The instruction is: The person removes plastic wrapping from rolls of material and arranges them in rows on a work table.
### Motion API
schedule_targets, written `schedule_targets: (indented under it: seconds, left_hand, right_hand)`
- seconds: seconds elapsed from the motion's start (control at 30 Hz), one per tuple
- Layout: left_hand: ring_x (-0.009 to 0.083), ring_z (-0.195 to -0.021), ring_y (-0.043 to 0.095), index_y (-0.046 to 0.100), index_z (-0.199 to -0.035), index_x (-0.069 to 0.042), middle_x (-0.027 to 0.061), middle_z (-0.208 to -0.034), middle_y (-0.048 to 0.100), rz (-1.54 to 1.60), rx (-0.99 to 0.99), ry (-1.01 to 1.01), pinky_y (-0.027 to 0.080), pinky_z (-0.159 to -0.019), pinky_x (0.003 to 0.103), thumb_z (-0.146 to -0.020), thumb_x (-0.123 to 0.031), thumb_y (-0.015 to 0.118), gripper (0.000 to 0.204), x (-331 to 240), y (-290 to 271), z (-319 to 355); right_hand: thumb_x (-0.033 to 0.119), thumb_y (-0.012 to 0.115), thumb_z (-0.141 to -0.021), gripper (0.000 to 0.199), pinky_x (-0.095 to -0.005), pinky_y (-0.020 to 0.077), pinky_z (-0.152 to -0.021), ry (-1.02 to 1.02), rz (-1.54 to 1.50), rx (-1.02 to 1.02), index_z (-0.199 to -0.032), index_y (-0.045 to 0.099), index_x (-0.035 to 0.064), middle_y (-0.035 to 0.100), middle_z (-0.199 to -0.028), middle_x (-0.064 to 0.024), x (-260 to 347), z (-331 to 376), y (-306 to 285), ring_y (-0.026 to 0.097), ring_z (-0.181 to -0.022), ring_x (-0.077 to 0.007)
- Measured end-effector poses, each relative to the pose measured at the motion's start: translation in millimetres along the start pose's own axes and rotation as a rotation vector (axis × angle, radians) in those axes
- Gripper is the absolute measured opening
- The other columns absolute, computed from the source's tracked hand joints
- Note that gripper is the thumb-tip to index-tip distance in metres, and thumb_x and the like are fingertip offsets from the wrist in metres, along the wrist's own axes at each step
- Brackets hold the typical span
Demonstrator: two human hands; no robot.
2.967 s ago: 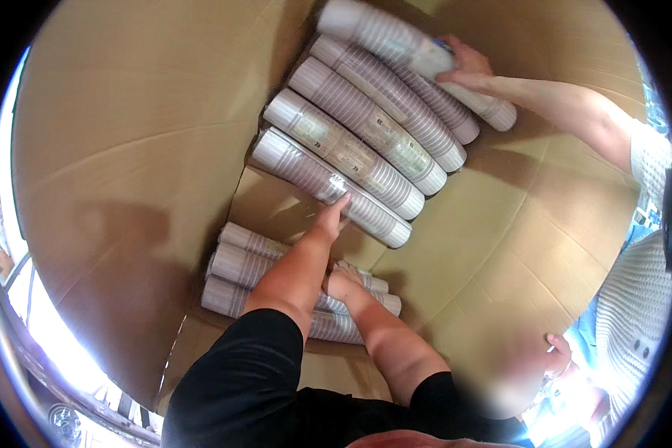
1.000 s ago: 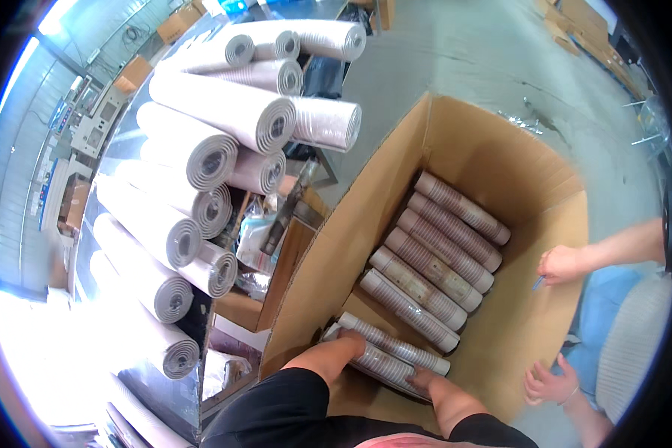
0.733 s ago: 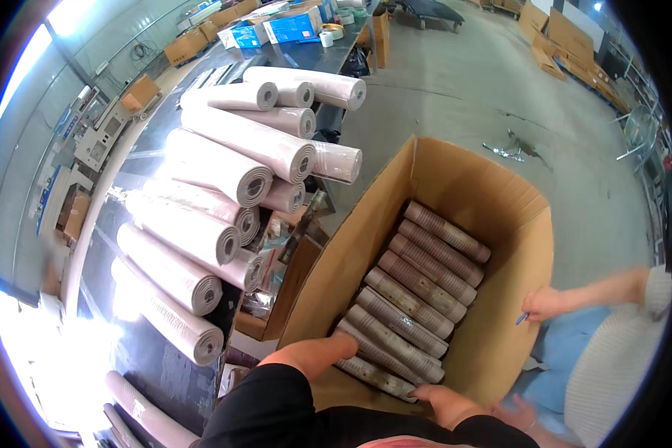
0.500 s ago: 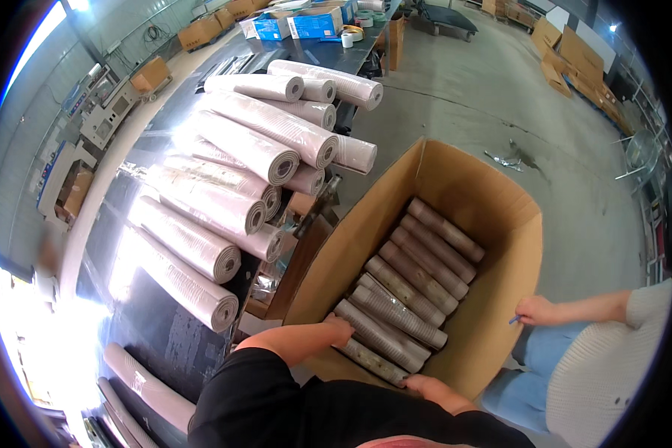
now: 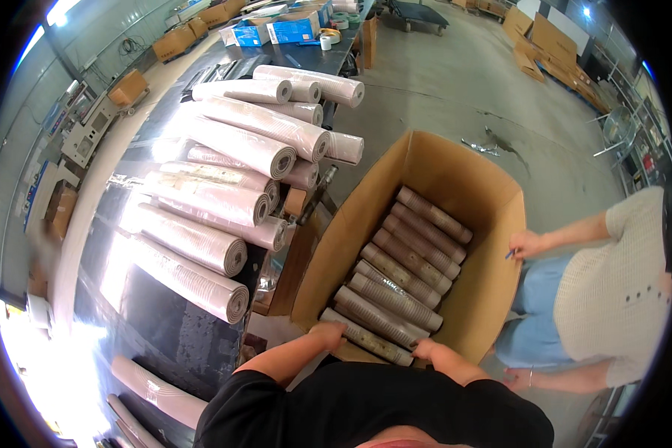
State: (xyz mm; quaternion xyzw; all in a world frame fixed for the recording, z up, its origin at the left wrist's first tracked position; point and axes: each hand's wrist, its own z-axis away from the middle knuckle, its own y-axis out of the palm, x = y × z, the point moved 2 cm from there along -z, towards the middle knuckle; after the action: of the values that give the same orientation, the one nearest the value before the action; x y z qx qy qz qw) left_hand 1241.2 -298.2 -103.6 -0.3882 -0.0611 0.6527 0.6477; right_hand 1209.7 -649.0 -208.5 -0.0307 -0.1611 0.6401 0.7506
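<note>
Inside a tall open cardboard box [image 5: 467,166], several plastic-wrapped rolled mats lie side by side in a row. The nearest rolled mat [image 5: 367,340] rests against the box's near side. My left hand [image 5: 327,336] grips its left end, fingers partly hidden. At its other end, my right hand [image 5: 428,349] has its fingers curled on the roll, close to the end of the neighbouring rolled mat [image 5: 381,315].
A dark table [image 5: 179,328] on the left bears a pile of wrapped rolled mats [image 5: 239,145]. Right of the box stands a co-worker, one hand [image 5: 526,244] at its rim with a small blue item. Blue boxes [image 5: 293,30] and tape rolls sit at the table's far end.
My left hand has shifted from the second roll to the nearest roll's left end. That roll now lies level with its row. The co-worker's other hand has come into view.
</note>
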Motion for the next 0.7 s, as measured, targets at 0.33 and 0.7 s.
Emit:
schedule_targets:
  seconds: [0.33,0.7]
  left_hand:
    - [0.0382,-0.116,0.058,0.057,-0.13,-0.011,0.0183,-0.125,0.062,0.006,-0.258,0.123,0.048,-0.098,0.047,-0.089,-0.034,0.06,0.046,2,5,6]
    - [0.0351,-0.109,0.062,0.063,-0.12,-0.011,0.0146,-0.117,0.066,-0.092,-0.2,0.037,0.049,-0.094,0.047,-0.089,-0.031,0.057,0.037,0,5,6]
  right_hand:
    - [0.017,0.079,-0.08,0.057,-0.0402,0.0543,-0.089,-0.097,-0.292,-0.105,-0.134,0.062,0.0095,0.063,-0.129,-0.0187,26,26,-21,0.064,-0.11,-0.0289]
    - [0.039,0.068,-0.086,0.047,-0.0422,0.0519,-0.087,-0.067,-0.436,-0.151,-0.113,0.07,0.0005,0.07,-0.112,-0.0187,-24,-6,32,0.067,-0.101,-0.0329]
